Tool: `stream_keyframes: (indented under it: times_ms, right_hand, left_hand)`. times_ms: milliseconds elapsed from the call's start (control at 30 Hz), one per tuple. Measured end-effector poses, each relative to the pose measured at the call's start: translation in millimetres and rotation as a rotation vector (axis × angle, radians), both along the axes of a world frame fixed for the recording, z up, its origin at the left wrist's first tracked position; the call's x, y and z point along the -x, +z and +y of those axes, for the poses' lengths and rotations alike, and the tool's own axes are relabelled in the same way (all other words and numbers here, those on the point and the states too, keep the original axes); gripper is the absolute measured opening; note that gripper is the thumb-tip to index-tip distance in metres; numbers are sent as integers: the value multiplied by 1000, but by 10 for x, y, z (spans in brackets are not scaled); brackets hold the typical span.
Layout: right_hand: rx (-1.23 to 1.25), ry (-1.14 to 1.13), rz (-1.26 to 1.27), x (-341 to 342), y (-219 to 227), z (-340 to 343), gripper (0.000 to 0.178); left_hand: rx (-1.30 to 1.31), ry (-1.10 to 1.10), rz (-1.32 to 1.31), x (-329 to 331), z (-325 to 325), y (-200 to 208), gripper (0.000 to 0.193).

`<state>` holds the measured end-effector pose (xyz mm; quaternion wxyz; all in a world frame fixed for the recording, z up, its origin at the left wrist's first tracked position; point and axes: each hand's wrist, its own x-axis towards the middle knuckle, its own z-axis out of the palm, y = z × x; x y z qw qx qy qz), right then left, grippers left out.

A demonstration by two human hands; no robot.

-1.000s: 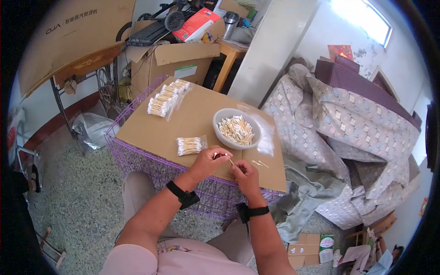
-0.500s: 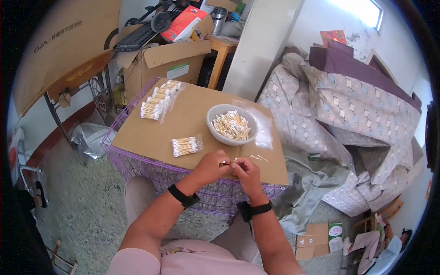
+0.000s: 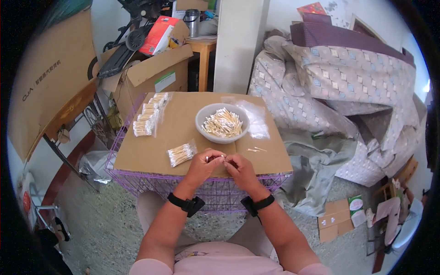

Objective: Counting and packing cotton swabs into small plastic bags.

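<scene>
My left hand point(image 3: 204, 167) is closed around cotton swabs point(image 3: 207, 158), whose white tips poke out by the fingers; how many it holds is hidden. My right hand point(image 3: 241, 172) meets it fingertip to fingertip, pinching at a swab's white tip point(image 3: 223, 156) between the two. Just beyond them a grey bowl point(image 3: 200, 124) holds a heap of loose cotton swabs point(image 3: 223, 123). A filled clear bag of swabs point(image 3: 181, 154) lies left of my left hand. A few single swabs point(image 3: 256, 149) rest on the cardboard to the right.
The cardboard top point(image 3: 178, 120) lies on a purple wire cage point(image 3: 213, 195). Several filled swab bags point(image 3: 150, 114) form a row at the far left, and empty clear bags point(image 3: 255, 120) lie right of the bowl. Behind stands a cardboard box point(image 3: 158, 68); fabric-covered furniture point(image 3: 339, 91) is at right.
The view has shifted and turned slightly. My hands stay together at the near edge; the white tip by my right fingers now sits between both hands' fingertips.
</scene>
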<state>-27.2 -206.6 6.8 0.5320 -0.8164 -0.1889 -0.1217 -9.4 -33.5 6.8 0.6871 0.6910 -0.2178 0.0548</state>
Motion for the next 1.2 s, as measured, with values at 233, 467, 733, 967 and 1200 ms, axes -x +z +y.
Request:
stream_keyframes:
  times_ms: [233,467,733,967,1200]
  right_hand:
    - [-25,-52,-95,17,7,-25,9]
    - [-342,-88,-24,28,-76,-57,8]
    - [-422,-67,-35,-1,-143,-120,12]
    - [-351,-84,-26,39,-80,-115,11]
    - [-118,-98,-142,61,-1,-91,10]
  left_hand:
    - [170,18,211,15,-10,-19,10]
    - [-13,83,68,-39,-52,-91,10]
    - [-430,92,-161,42,-133,66,11]
    - [-251,113,-87,43,-103,-36,11]
    - [84,102,100,44,-56,-33,10]
